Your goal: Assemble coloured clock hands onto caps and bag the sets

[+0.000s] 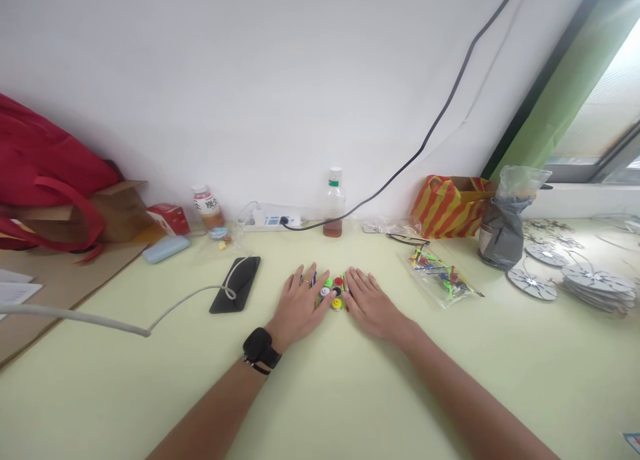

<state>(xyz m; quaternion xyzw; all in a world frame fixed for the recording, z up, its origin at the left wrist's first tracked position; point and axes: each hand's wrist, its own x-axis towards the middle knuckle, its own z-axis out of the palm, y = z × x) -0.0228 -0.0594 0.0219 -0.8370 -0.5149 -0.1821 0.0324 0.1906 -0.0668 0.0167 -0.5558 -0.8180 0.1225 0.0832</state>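
Between my hands on the pale green table lies a small group of round, coloured plastic pieces; a yellow one (337,304), a white one (325,291) and a red one (339,281) show. My left hand (301,308) rests on the left side of the group, fingers spread, thumb at the black piece (337,291). Partly under its fingers a bit of blue shows. Flat at the right side lies my right hand (369,303), fingers stretched forward, over thin red and green pieces that it partly hides. Neither hand grips anything visible.
A black case (235,285) under a grey cable lies left. Behind stand a bottle (334,203) and a power strip (273,218). To the right are a plastic bag of coloured parts (443,273), a striped bag (443,207), a grey bag (503,237) and stacked grey discs (597,283).
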